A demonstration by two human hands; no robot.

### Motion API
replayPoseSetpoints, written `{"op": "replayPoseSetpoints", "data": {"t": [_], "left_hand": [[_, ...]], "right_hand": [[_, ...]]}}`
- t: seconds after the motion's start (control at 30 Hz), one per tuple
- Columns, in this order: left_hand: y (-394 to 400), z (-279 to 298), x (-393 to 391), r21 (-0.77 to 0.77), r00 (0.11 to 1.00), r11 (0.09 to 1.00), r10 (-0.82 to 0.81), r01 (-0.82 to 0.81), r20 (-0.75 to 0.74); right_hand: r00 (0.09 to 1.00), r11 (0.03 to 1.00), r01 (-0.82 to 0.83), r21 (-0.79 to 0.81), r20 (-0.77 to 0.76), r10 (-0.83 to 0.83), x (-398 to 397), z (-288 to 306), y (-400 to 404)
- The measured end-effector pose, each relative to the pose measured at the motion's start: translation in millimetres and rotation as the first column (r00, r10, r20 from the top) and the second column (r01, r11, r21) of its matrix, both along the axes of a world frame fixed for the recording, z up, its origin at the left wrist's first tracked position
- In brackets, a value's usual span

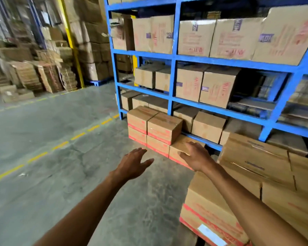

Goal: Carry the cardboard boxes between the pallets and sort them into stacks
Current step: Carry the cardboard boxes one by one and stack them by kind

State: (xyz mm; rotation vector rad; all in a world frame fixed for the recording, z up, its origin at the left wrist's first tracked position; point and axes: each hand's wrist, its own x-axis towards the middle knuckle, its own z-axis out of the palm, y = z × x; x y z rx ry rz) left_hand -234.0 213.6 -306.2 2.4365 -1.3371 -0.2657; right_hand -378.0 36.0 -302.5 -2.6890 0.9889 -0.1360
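Reaching out with both arms toward the middle of the frame, neither hand holding anything. Left hand (133, 161) is spread flat, fingers relaxed, over bare concrete floor (60, 157). Right hand (194, 156) is loose and spread too, in front of a low cardboard box (178, 145) with a red band; can't tell if it's touching. Just left of that box is a small stack of boxes (156, 128), two high, sitting in front of the blue rack (173, 77). Lower right has a bigger pile of boxes (256, 157), with the right forearm crossing over the nearest one (208, 210). Yellow dashed line (59, 145) runs diagonally at left.
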Motion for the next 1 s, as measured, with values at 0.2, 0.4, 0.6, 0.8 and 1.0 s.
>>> {"op": "replayPoseSetpoints", "data": {"t": [0.2, 0.4, 0.6, 0.8, 1.0], "left_hand": [[-61.4, -4.7, 149.4, 0.055, 0.998, 0.996, 0.066, -0.065, -0.013], [-141.7, -36.3, 308.5, 0.107, 1.000, 0.994, 0.015, -0.016, 0.013], [-249.5, -80.2, 473.2, 0.180, 0.996, 0.980, -0.084, 0.084, -0.006], [-378.7, -105.3, 589.1, 0.289, 0.960, 0.923, -0.278, 0.254, 0.042], [-544.3, -209.0, 686.9, 0.194, 0.957, 0.943, -0.285, 0.272, 0.045]], "right_hand": [[0.998, 0.996, 0.004, 0.093, -0.059, 0.001, 156.9, -21.9, -65.4], [0.987, 0.993, 0.021, 0.115, -0.159, -0.003, 298.9, -66.9, -136.7], [0.973, 0.959, 0.188, 0.212, -0.174, -0.153, 421.2, -111.8, -208.2], [0.940, 0.935, 0.297, 0.196, -0.232, -0.250, 511.7, -133.5, -311.5], [0.914, 0.881, 0.402, 0.250, -0.175, -0.367, 595.6, -241.0, -473.8]]}}
